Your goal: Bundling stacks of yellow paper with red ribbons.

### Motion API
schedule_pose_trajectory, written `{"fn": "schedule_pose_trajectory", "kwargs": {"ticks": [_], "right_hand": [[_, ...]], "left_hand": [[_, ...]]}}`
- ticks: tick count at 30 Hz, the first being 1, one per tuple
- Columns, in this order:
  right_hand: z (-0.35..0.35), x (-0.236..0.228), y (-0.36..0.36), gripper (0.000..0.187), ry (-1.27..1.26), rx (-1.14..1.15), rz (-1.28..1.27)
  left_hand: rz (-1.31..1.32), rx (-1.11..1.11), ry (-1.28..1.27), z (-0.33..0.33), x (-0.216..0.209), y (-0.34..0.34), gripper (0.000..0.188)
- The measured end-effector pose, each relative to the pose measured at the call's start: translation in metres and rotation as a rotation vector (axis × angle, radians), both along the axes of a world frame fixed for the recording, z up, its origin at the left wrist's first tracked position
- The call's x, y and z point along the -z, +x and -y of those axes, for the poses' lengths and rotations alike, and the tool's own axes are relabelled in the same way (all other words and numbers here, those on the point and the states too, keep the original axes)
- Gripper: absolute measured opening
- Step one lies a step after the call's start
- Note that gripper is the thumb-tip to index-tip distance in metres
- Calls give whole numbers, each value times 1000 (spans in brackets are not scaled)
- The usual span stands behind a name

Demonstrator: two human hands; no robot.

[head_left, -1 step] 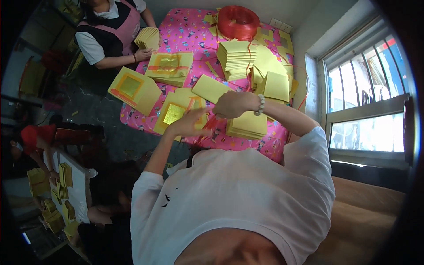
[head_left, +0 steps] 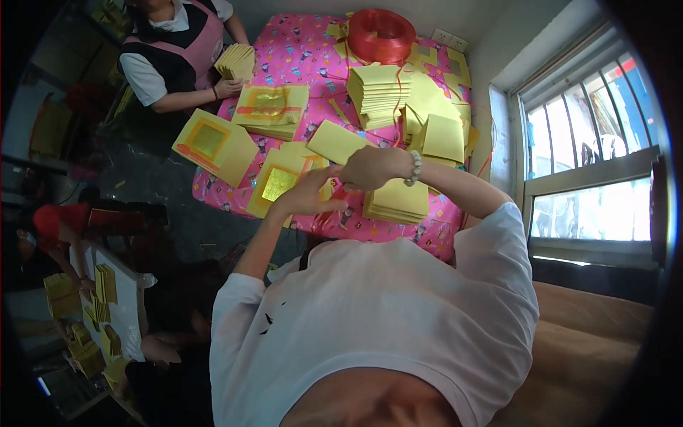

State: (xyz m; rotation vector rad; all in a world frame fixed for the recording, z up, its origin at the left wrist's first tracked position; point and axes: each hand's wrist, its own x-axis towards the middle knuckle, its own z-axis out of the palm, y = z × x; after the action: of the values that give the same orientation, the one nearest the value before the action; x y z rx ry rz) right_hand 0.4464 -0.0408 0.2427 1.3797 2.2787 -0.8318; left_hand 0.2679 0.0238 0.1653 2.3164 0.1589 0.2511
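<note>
My right hand [head_left: 371,169], with a bead bracelet [head_left: 415,168] at its wrist, is closed in a fist over the near part of the table. Red plastic strand [head_left: 340,190] shows just below its fingers and seems to run into them. My left hand [head_left: 306,197] has its fingers stretched toward the right hand, the tips close to its knuckles. Beneath the left hand lies a yellow paper sheet with a gold square [head_left: 279,183]. A plain yellow sheet [head_left: 336,141] lies beyond the hands. Beside my right wrist sits a yellow paper stack [head_left: 396,203].
The pink patterned tablecloth [head_left: 288,53] bears more yellow stacks [head_left: 379,96], gold-square sheets [head_left: 215,146] and a red strand coil [head_left: 382,35]. At the far left, a person in a pink apron [head_left: 192,50] holds a paper bundle [head_left: 235,62]. A barred window [head_left: 590,156] is to the right.
My left hand has shifted slightly right and up, its fingertips closer to my right hand. The right hand has moved a little to the left.
</note>
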Motion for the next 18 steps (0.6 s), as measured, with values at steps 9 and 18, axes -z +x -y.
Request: {"fn": "schedule_pose_trajectory", "kwargs": {"ticks": [9, 18], "right_hand": [[-26, 33, 116, 46, -358, 538, -313], [-4, 62, 119, 46, 650, 460, -181]], "left_hand": [[-344, -65, -1041, 7, 15, 61, 22], [-181, -207, -1236, 1, 17, 47, 20]]}}
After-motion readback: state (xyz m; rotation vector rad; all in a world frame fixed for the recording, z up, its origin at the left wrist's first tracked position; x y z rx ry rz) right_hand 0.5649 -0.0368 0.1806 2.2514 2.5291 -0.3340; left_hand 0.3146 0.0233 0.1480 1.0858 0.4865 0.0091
